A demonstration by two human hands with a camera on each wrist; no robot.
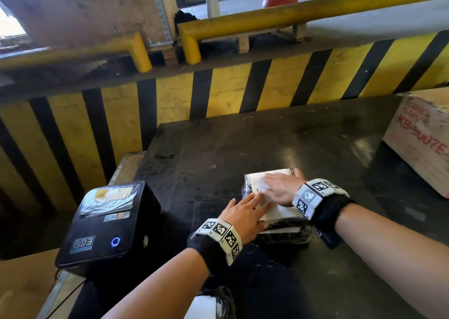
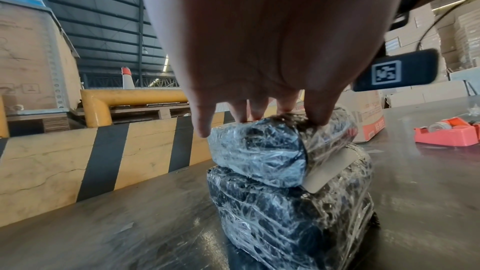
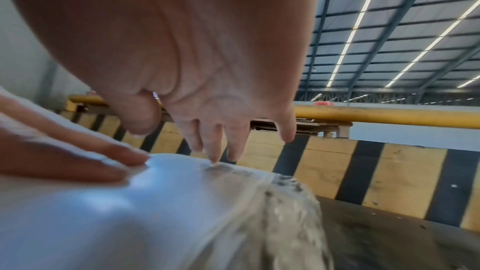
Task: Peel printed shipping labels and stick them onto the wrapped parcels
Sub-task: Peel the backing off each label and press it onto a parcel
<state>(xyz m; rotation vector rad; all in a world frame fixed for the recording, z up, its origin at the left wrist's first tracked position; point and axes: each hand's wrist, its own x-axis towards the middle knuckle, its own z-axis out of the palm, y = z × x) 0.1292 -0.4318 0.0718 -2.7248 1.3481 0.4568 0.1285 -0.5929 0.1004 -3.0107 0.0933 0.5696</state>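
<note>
Now both hands (image 1: 245, 215) flat on label (image 1: 279, 212)

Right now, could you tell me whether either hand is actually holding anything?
Nothing is gripped: the left hand and right hand press flat on the label atop the upper wrapped parcel.

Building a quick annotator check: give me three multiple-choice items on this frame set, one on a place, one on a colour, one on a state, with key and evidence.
1. Where does the label printer sit relative to the stacked parcels?
A. To their left
B. On top of them
C. To their right

2. What colour is the tape dispenser?
A. Blue
B. Red-orange
C. Green

3. What are the two hands doing?
A. Hanging idle
B. Gripping the printer
C. Pressing flat on the shipping label

Key: 1 A, the head view shows it left of the top parcel. 2 B, seen in the left wrist view. 3 C, left hand and right hand lie with straight fingers on it.
</note>
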